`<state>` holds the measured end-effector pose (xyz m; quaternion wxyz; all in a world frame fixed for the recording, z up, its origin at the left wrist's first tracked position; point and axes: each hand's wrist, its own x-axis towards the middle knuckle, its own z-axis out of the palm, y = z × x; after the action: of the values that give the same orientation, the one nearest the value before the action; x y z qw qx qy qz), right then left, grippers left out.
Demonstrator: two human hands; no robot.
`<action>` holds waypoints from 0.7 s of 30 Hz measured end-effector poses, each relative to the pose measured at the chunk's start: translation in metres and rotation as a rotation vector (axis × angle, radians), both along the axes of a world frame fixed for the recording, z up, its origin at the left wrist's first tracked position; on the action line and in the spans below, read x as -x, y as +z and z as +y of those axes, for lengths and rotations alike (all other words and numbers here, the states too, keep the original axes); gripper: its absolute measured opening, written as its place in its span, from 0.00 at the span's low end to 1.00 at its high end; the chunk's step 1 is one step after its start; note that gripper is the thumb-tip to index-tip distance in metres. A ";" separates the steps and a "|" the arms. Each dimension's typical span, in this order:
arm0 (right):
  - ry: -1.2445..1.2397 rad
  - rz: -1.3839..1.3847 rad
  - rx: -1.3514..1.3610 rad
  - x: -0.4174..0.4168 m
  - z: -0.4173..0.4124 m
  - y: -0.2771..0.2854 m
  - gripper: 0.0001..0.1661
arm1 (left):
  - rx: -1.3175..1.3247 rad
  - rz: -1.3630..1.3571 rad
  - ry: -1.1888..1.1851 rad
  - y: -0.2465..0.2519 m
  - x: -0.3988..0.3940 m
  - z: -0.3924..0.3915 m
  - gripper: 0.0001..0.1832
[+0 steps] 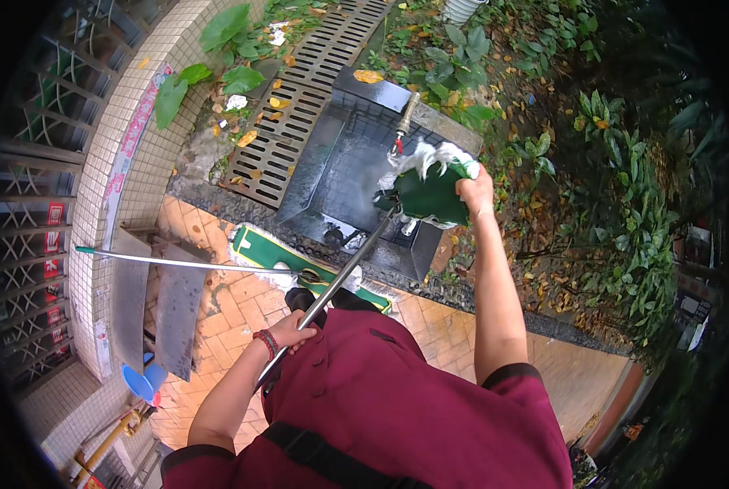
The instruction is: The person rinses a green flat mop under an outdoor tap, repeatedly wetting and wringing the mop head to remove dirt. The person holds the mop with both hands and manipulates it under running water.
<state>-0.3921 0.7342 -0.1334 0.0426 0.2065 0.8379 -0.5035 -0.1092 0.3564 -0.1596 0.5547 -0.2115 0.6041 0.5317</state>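
Note:
My left hand (295, 332) is closed around a metal mop pole (334, 284) that slants up to a green mop head (435, 195) with white strands. My right hand (477, 191) grips the right end of that mop head, which is bent and held over a dark tiled basin (346, 165). Beside its far end, a metal tap (408, 113) with a red part stands over the basin. On the paving at my feet lies a second flat mop (291, 260), green with a white fringe, its thin pole (175, 261) reaching left.
A slotted drain grate (297, 116) runs along the basin's left side. Two grey slabs (181, 305) and a blue bucket (144, 378) stand by the tiled wall (89, 244) at left. Plants and fallen leaves (541, 226) cover the ground at right.

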 end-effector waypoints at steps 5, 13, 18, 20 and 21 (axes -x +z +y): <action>0.085 -0.065 -0.166 0.007 0.007 -0.015 0.26 | -0.011 -0.117 -0.025 -0.015 0.017 0.002 0.11; 0.037 -0.036 -0.113 0.034 0.026 0.005 0.26 | -0.039 -0.073 -0.006 -0.028 0.033 0.024 0.11; -0.005 0.011 -0.124 -0.018 0.047 -0.013 0.28 | -0.141 -0.118 -0.055 -0.015 0.033 0.016 0.08; -0.042 0.012 -0.074 -0.055 0.046 -0.013 0.30 | -0.186 -0.165 -0.032 -0.015 0.023 0.012 0.06; -0.074 0.017 -0.024 -0.075 0.049 -0.017 0.31 | -0.181 -0.217 0.009 -0.012 0.019 0.012 0.05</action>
<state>-0.3173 0.7831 -0.1501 0.0147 0.2336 0.8359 -0.4964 -0.1283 0.3681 -0.1716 0.6312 -0.2193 0.4892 0.5605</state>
